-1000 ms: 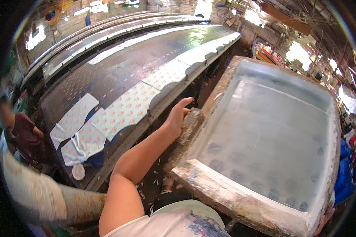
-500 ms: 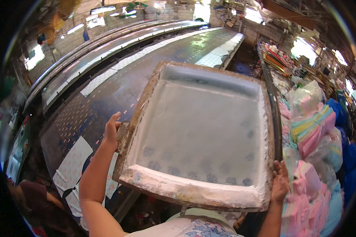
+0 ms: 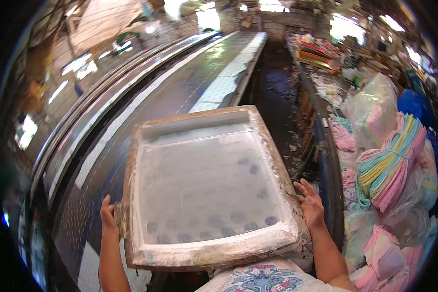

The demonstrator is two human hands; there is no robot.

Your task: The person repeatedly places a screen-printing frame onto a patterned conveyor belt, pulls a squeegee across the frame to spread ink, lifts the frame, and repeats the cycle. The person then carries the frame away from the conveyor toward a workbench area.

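A wide screen-printing frame point(image 3: 214, 251) is held in front of my body, with worn, paint-crusted wooden sides. Its pale grey mesh point(image 3: 204, 180) carries dark round motifs along the near and right edges. At the frame's left side, my left hand point(image 3: 108, 214) grips it, some fingers hidden behind the wood. My right hand point(image 3: 310, 202) holds the right side near its lower half, fingertips pointing up. The near edge of the frame is close to my printed white shirt point(image 3: 263, 280).
Long printing tables point(image 3: 146, 104) with strips of white cloth point(image 3: 224, 80) stretch away at left. A littered aisle point(image 3: 275, 92) runs beside them. At right, a dark-edged bench point(image 3: 326, 146) borders bundled pastel cloth point(image 3: 389, 160) and clear plastic bags point(image 3: 372, 107).
My view has turned to the right, bringing more of the aisle and cloth bundles into sight. The frame sits lower and further left in view, still in both hands.
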